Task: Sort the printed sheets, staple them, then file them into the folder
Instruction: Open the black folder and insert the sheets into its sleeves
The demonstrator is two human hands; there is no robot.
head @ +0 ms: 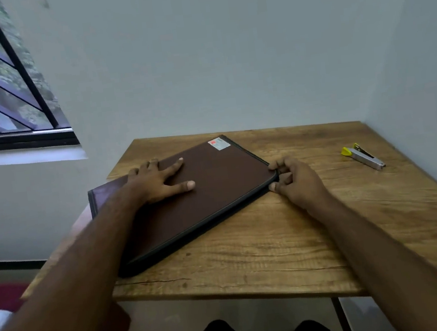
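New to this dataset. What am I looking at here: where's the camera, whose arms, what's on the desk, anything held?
There is no machine. One wide-angle camera sits on a person's head and looks forward and down, so both bare arms reach in from the bottom of the picture. A closed brown folder lies at an angle on the wooden table, with a small label near its far corner. The left hand rests flat on the cover, fingers spread. The right hand has a curled-finger grip at the folder's right corner; what exactly it pinches there is too small to tell. A stapler with a yellow tip lies apart, far right. No loose sheets show.
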